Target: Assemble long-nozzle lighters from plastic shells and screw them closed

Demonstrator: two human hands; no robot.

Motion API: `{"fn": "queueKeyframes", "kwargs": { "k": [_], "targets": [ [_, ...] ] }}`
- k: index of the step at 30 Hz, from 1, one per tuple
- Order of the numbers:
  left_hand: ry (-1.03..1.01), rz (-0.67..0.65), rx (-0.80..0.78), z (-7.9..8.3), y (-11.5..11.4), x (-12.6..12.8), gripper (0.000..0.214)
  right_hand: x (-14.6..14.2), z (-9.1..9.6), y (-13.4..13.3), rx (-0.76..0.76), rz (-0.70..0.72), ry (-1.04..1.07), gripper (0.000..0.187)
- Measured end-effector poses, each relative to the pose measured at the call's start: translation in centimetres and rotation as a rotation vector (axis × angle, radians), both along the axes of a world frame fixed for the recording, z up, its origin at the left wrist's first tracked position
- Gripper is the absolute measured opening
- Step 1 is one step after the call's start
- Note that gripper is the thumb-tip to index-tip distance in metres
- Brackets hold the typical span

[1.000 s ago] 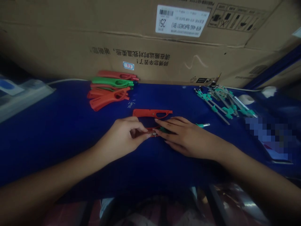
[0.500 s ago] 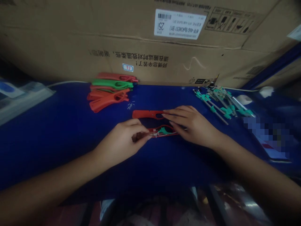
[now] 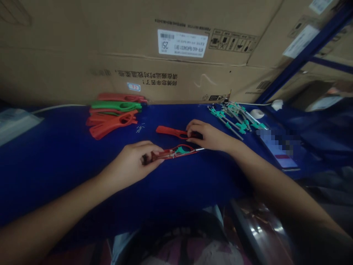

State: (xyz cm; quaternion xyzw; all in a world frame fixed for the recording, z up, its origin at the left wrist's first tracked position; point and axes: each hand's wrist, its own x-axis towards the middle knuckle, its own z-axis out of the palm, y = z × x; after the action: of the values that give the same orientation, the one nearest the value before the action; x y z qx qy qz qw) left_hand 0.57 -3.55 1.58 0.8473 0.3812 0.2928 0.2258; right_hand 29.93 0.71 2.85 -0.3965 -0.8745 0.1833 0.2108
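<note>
My left hand gripped the end of a red lighter casing on the blue mat; my right hand closed over the end of an orange-red casing half, just beyond it.

Open blue tabletop runs along the near side of the left hand and right hand. A red housing touches the right hand. Farther out, red and green plastic housings, teal-tipped metal rods and a cardboard carton block the way.
</note>
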Motion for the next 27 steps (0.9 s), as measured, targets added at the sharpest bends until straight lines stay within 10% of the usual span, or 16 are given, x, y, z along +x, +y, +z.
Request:
{"fn": "queueKeyframes", "kwargs": {
  "k": [13,27],
  "targets": [
    [0.125,0.009,0.441,2.6,1.2,-1.3,0.032,-0.8,1.3,-1.2,-0.552,-0.079,0.544,0.025],
    [0.156,-0.103,0.234,1.3,1.0,-1.1,0.034,-0.3,2.0,-1.8,-0.092,0.18,0.061,0.036]
  ]
}}
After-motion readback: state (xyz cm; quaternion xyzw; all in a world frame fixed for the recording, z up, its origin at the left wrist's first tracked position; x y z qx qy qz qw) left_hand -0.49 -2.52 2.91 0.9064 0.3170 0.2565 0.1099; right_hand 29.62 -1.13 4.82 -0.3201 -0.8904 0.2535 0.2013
